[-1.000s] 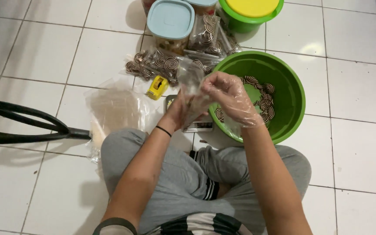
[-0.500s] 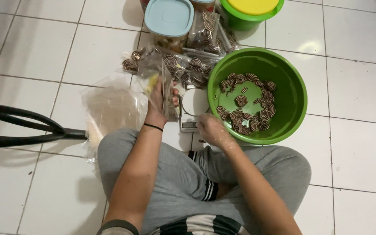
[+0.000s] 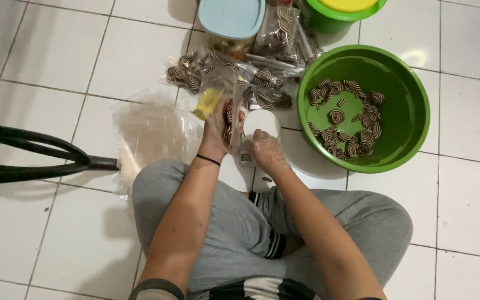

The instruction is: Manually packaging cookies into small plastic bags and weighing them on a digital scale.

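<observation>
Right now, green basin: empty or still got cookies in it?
Not empty. The green basin holds a loose layer of brown-and-cream spiral cookies over part of its bottom, with bare green showing around them.

Brown-and-cream spiral cookies [image 3: 344, 125] in a green basin [image 3: 412, 119]; pale-blue lid [image 3: 231, 16].

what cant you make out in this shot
Head view only:
- Scale: its display is hidden under the gloved right hand.
- Clear bag held in the left hand: glare stops any count of the cookies inside.
- Yellow-lidded green container: cut off by the top edge.
- Blue-lidded tub: contents too dim to tell.
</observation>
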